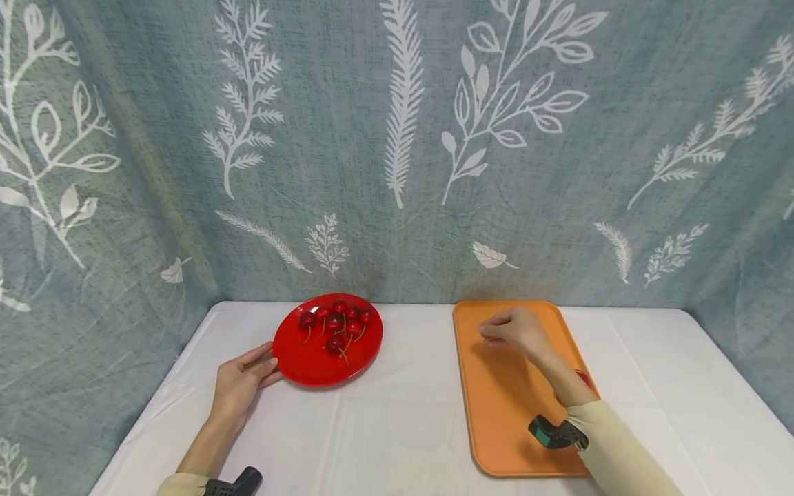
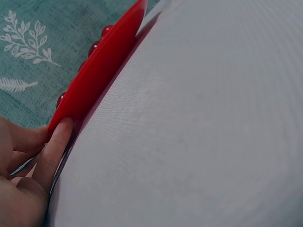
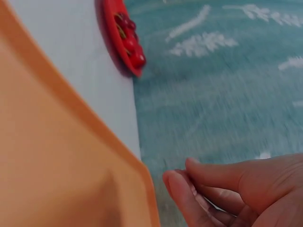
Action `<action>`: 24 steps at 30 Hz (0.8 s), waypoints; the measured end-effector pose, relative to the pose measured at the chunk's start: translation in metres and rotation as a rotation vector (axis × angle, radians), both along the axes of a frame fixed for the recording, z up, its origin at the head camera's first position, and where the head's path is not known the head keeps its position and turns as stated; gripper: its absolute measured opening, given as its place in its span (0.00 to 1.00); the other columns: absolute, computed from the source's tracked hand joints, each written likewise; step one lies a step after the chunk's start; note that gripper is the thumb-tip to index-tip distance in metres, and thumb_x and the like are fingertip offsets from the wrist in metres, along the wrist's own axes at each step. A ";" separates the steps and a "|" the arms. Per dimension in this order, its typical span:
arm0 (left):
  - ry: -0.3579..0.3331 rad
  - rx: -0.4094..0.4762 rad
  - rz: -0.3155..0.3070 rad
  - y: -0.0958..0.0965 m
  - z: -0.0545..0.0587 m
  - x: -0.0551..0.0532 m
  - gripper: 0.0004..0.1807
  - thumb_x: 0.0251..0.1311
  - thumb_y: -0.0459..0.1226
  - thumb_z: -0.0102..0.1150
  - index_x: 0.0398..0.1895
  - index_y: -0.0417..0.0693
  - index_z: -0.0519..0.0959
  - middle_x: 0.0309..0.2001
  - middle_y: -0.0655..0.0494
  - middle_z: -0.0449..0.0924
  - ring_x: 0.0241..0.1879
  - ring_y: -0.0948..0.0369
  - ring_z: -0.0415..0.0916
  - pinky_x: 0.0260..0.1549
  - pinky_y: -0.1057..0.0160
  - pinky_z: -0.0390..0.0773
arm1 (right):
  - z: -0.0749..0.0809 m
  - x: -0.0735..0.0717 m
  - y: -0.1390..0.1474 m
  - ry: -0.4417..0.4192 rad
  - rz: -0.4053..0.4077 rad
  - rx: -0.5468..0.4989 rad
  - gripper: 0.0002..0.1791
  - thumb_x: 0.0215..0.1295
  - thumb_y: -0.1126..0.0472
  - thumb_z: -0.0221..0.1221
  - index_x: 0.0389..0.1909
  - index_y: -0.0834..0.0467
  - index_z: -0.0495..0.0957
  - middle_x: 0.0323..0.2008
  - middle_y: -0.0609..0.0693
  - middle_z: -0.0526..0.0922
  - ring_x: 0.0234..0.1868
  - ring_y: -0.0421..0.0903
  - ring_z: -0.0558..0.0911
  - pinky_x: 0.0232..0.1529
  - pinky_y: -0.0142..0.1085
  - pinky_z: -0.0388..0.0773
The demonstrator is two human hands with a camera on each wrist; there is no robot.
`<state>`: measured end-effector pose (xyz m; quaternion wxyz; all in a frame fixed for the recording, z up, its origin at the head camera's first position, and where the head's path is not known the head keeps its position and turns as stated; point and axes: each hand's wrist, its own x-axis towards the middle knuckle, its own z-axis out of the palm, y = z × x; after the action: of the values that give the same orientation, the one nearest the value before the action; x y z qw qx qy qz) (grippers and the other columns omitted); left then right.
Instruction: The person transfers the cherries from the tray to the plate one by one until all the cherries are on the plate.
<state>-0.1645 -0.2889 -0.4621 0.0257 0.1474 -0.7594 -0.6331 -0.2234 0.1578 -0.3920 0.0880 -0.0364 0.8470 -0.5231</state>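
My left hand (image 1: 238, 386) pinches the near-left rim of a round red plate (image 1: 304, 365), with fingertips right at its edge. The plate tilts up from the white cloth in the left wrist view, leaving a dark shadow under its rim. Several dark red cherries (image 1: 335, 324) with green stems lie towards the plate's far side. Above the far part of an orange tray (image 1: 496, 427) is my right hand (image 1: 517, 331), its fingers curled and thumb close to the fingertips. Nothing shows between them in the right wrist view. Partly hidden behind the right forearm, a red cherry (image 1: 582, 377) lies on the tray.
A white cloth (image 1: 409, 413) covers the table, with a stretch of it between plate and tray. Behind the table and at both sides hangs a teal curtain (image 1: 347, 138) with white leaf patterns. Each wrist wears a black camera (image 1: 555, 434).
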 end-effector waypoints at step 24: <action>0.019 -0.004 -0.006 -0.003 -0.003 0.000 0.28 0.70 0.31 0.51 0.71 0.33 0.61 0.68 0.34 0.64 0.40 0.74 0.82 0.42 0.72 0.81 | -0.004 0.041 0.114 -0.142 0.103 0.202 0.12 0.64 0.68 0.61 0.35 0.78 0.82 0.27 0.57 0.86 0.24 0.44 0.85 0.28 0.34 0.85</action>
<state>-0.1640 -0.2917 -0.4653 0.0312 0.1388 -0.7608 -0.6332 -0.1822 0.2716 -0.3964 0.1775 -0.0338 0.8840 -0.4312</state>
